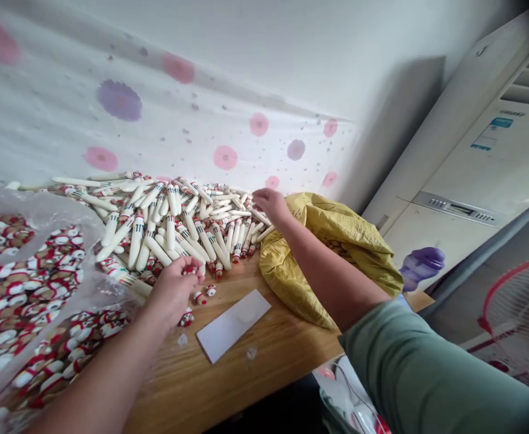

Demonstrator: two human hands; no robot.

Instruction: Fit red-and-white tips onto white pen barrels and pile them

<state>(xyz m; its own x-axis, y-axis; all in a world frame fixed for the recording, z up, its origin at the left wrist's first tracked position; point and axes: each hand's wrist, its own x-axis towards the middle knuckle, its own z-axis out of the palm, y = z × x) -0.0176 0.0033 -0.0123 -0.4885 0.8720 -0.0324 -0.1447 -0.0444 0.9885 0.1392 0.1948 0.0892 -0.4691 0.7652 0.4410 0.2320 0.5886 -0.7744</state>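
Note:
My left hand (181, 288) is closed around a small red-and-white figurine (190, 270), partly covered by the fingers. Just below those fingers, a few loose figurines (199, 297) lie on the wooden table. My right hand (270, 204) reaches over the right end of a heap of white multicolour pens (170, 232) with red-and-white tops. Its fingers stretch toward the pens; whether they touch one is hard to make out. In front of the heap lies a flat white rectangular block (234, 325).
Clear plastic bags of brown, red and white figurines (25, 307) fill the left side. A crumpled yellow sack (309, 265) sits under my right forearm. A dotted sheet (223, 126) covers the wall behind. An air conditioner (454, 181) and a red-rimmed fan (522, 313) stand right.

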